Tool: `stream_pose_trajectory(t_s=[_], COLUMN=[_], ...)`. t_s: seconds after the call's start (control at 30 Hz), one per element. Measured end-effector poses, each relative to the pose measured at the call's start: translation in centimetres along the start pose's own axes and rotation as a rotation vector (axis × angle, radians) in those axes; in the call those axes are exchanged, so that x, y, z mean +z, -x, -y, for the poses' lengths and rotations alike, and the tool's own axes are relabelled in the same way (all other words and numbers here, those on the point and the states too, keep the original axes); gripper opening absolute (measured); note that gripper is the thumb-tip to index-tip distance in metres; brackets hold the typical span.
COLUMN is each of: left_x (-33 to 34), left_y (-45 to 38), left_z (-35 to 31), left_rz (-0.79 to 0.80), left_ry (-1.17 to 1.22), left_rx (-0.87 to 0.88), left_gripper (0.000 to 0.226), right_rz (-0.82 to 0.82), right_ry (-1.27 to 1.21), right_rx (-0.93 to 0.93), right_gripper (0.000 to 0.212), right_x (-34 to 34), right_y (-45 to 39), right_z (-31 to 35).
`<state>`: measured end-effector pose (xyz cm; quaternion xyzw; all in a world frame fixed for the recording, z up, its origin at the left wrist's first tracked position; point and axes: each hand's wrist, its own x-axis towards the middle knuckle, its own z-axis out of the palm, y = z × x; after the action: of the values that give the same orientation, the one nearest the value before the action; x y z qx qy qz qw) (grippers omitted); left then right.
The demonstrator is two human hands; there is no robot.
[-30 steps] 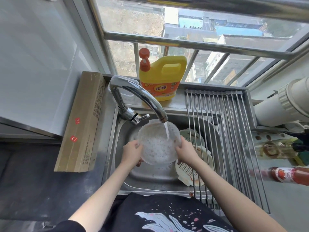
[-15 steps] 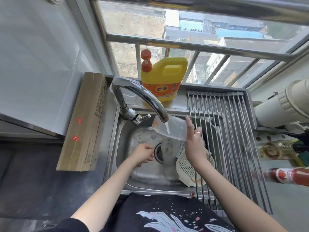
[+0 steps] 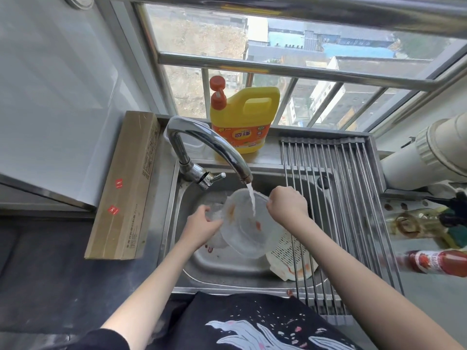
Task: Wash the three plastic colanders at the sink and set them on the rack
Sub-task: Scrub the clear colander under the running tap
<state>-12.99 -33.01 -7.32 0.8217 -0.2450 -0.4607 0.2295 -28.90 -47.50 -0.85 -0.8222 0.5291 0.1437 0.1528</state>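
**Clear colander under the tap, held at both rims**

We find the clear colander (image 3: pixel 249 223) held over the sink (image 3: pixel 227 270), tilted with its open side toward the tap (image 3: pixel 214 145); the stream lands inside it. The right hand (image 3: pixel 286 205) has its fingers curled over the far right rim, pinching it. The left hand (image 3: pixel 202 227) is at the near left edge, fingers loosely bent against the wall; we cannot tell whether they clasp it. Reddish residue shows inside the bowl.

The rack (image 3: pixel 341 210) lies to the right, across the sink, so we judge the right hand the nearer one for the transfer.

A white colander (image 3: pixel 288 253) lies in the sink's right part, partly under the rack bars, orange-stained at its rim. Another clear piece shows behind the left hand; we cannot identify it. The rack holds nothing.
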Motion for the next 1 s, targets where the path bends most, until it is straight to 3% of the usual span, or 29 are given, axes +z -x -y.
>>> stream_pose_trajectory(t_s=[0.1, 0.23, 0.43, 0.53, 0.6, 0.67, 0.7, 0.73, 0.83, 0.87, 0.93, 1.0], left_x=[-0.2, 0.1, 1.8, 2.2, 2.4, 2.6, 2.7, 2.9, 3.5, 3.7, 4.1, 4.5], left_y=[-0.2, 0.5, 1.4, 1.2, 0.9, 0.7, 0.6, 0.6, 1.2, 1.4, 1.7, 1.8], left_z=[-0.2, -0.5, -1.5, -1.5, -1.4, -1.2, -1.1, -1.1, -1.6, -1.8, -1.8, -1.4], left_rz=[-0.027, 0.014, 0.303, 0.31, 0.326, 0.346, 0.363, 0.379, 0.401, 0.4, 0.397, 0.41], left_ry=[-0.035, -0.027, 0.418, 0.532, 0.514, 0.454, 0.417, 0.39, 0.452, 0.499, 0.569, 0.599], left_rx=[-0.011, -0.118, -0.405, -0.406, -0.401, -0.4, -0.397, -0.393, -0.374, -0.37, -0.369, -0.371], left_gripper=[0.064, 0.034, 0.018, 0.021, 0.026, 0.028, 0.027, 0.026, 0.02, 0.018, 0.023, 0.025], right_rz=[0.138, 0.248, 0.266, 0.063, -0.18, -0.215, -0.151, -0.051, 0.257, 0.339, 0.399, 0.368], right_ry=[-0.113, -0.297, -0.513, -0.368, -0.069, 0.08, 0.113, 0.086, -0.046, -0.053, -0.08, -0.284], right_rx=[0.059, 0.129, 0.067, 0.008, -0.174, -0.448, -0.536, -0.5, -0.033, 0.025, -0.023, -0.042], right_gripper=[0.023, 0.021, 0.031, 0.023, 0.037, 0.033, 0.029, 0.025, 0.053, 0.059, 0.052, 0.039], right_x=[-0.3, -0.7, 0.6, 1.9, 2.6, 2.7, 3.1, 3.4, 5.1, 5.4, 5.3, 4.8], right_y=[-0.6, -1.4, -0.7, 0.1, 0.5, 1.3, 1.5, 1.9, 2.1, 2.1, 2.2, 1.9], right_z=[0.4, 0.2, -0.4, -0.7, -0.8, 0.0, 0.7, 1.6, 3.6, 4.1, 4.6, 4.6])
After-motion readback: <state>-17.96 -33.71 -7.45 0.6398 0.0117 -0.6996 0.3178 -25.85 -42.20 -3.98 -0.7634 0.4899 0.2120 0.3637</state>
